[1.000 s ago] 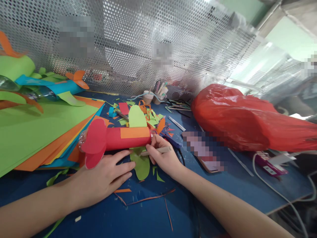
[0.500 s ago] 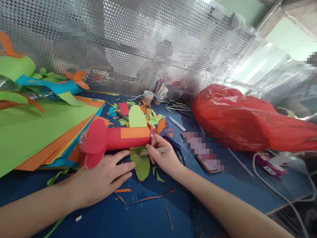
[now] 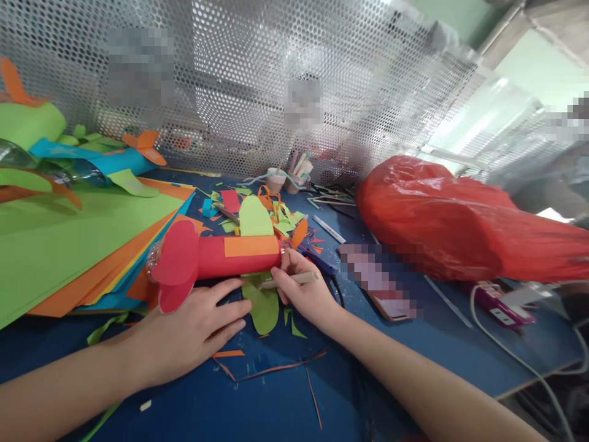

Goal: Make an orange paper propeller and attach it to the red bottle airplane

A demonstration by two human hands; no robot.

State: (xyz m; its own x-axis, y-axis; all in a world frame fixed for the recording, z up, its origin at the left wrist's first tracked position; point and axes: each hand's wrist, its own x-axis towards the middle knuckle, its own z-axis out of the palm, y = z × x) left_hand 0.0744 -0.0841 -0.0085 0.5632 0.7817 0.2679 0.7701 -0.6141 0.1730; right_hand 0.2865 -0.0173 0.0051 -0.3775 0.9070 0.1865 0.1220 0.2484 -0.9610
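Observation:
A toy plane (image 3: 212, 256), a plastic bottle wrapped in red paper with an orange strip on top, lies sideways before me. Red tail pieces stand at its left end, and green paper wings (image 3: 256, 216) stick out on both sides. My left hand (image 3: 188, 325) rests below the tail, fingers spread and flat, close to the red body; whether it touches is hard to see. In my right hand (image 3: 301, 285), at the plane's right end, a slim beige pen (image 3: 294, 279) is pinched, its tip pointing left over the near wing. The fingertips hide the bottle's neck.
Coloured paper sheets (image 3: 92, 245) are stacked at left, with other paper planes (image 3: 96, 162) behind. Paper scraps (image 3: 285, 215), cups of markers (image 3: 294, 178) and a purple glue gun (image 3: 322, 261) lie beyond. A phone (image 3: 377, 282) and a red plastic bag (image 3: 442, 221) are at right.

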